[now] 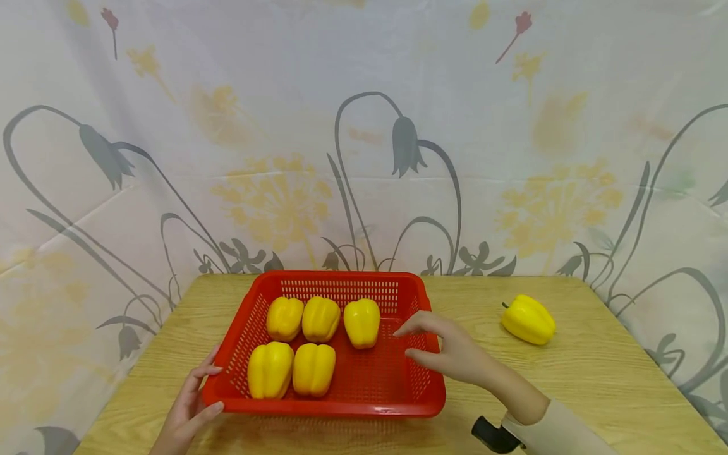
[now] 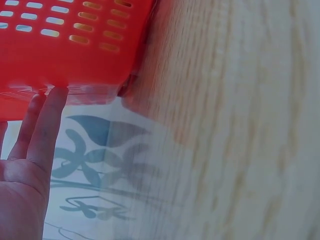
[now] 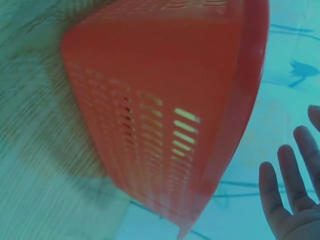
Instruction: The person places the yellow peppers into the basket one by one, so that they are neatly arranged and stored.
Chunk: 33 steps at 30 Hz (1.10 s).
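Observation:
A red plastic basket (image 1: 375,407) with slotted walls stands on the table, holding several yellow bell peppers (image 1: 315,370) toward its left and middle. My left hand (image 1: 184,404) grips the basket's near left corner, thumb at the front rim and fingers along the left side. In the left wrist view, its fingers (image 2: 47,125) touch the outside of the red wall. Over the basket's right rim hovers my right hand (image 1: 446,347), empty, its thumb and fingers apart above the bare right part of the basket floor. Spread fingers (image 3: 292,172) show beside the rim in the right wrist view.
Another yellow bell pepper (image 1: 529,320) lies on its side on the wooden table (image 1: 591,392), right of the basket. A flower-printed cloth (image 1: 364,139) hangs behind the table and along its sides. A black band (image 1: 495,435) sits near the right sleeve.

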{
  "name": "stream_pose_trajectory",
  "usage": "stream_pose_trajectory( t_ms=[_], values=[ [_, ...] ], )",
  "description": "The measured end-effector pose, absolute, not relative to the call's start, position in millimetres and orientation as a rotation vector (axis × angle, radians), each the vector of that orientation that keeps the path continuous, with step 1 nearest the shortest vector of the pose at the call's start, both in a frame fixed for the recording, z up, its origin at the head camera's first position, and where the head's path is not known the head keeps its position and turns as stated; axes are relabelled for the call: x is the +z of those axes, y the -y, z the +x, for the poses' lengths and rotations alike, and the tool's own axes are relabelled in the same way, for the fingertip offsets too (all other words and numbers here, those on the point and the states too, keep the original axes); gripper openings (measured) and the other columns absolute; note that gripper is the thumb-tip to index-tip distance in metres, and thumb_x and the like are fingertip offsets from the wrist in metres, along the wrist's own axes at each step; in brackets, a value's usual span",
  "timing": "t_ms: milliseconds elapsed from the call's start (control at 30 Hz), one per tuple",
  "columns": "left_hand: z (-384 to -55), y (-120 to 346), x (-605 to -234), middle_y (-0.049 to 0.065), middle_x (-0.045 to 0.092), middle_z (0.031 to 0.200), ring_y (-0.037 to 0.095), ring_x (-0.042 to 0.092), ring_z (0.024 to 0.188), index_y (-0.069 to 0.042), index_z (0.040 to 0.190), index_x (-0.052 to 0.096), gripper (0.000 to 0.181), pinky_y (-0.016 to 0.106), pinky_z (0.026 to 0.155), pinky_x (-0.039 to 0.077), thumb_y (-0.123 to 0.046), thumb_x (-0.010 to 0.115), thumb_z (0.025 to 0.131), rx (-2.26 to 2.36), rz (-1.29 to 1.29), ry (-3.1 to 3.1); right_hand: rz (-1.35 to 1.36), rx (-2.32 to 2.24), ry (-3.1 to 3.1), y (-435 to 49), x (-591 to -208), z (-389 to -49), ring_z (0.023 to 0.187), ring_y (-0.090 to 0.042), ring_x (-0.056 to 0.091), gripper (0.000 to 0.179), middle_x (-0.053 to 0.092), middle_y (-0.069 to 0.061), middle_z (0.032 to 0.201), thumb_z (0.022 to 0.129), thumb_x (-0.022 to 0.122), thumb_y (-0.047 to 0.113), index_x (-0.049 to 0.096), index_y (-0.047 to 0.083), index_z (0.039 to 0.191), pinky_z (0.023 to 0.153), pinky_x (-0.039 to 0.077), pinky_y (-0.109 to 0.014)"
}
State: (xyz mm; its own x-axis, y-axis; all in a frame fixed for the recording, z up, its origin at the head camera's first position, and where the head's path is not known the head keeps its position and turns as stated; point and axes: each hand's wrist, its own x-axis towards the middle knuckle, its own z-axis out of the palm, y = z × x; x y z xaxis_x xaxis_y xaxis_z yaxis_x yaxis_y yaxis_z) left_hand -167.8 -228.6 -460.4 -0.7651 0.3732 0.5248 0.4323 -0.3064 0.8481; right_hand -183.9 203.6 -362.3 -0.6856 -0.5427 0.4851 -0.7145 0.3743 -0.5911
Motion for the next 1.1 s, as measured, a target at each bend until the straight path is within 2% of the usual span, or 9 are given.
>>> stream_pose_trajectory(
  t_ms=[167,367,567,800,1100],
  values=[
    [-166.6,229.2,-459.5,-0.005,0.015,0.152,0.005,0.034,0.129,0.006,0.132,0.029,0.049,0.029,0.086,0.049,0.023,0.034,0.086,-2.271,-1.045,1.830,1.095,1.194,2.391,-213.2,-366.8,-179.4,0.091,-0.014,0.058,0.031,0.063,0.006,0.101,0.080,0.069,-0.002,0.063,0.016,0.105,0.078,0.052,-0.036],
    [-165.4,228.8,-458.5,-0.005,0.015,0.152,0.006,0.036,0.128,0.006,0.131,0.030,0.048,0.029,0.086,0.049,0.023,0.035,0.086,-2.270,-1.020,1.840,1.025,1.186,2.369,-226.3,-375.4,-173.5,0.089,-0.019,0.058,0.031,0.063,0.006,0.100,0.080,0.069,-0.002,0.063,0.016,0.104,0.077,0.050,-0.030],
    [-163.6,228.6,-459.4,-0.007,0.018,0.151,0.004,0.037,0.127,0.005,0.130,0.032,0.047,0.029,0.085,0.050,0.023,0.036,0.086,-2.264,-0.986,1.850,0.949,1.219,2.355,-243.2,-387.7,-167.9,0.092,-0.013,0.057,0.029,0.063,0.001,0.099,0.080,0.068,-0.006,0.064,0.011,0.104,0.079,0.050,-0.025],
    [-165.8,227.9,-461.2,-0.006,0.016,0.151,0.006,0.036,0.128,0.006,0.130,0.031,0.047,0.029,0.086,0.049,0.022,0.036,0.086,-2.269,-1.000,1.850,0.778,1.247,2.361,-267.0,-402.0,-162.7,0.087,-0.011,0.057,0.032,0.062,0.001,0.096,0.078,0.067,-0.010,0.065,0.014,0.100,0.079,0.047,-0.019],
    [-164.3,227.1,-460.0,-0.008,0.018,0.150,0.005,0.039,0.125,0.006,0.129,0.032,0.045,0.029,0.085,0.049,0.022,0.037,0.087,-2.269,-0.953,1.865,0.674,1.250,2.319,-290.1,-412.4,-161.5,0.088,-0.005,0.056,0.033,0.062,-0.001,0.095,0.075,0.067,-0.016,0.065,0.008,0.098,0.079,0.045,-0.014]
  ],
)
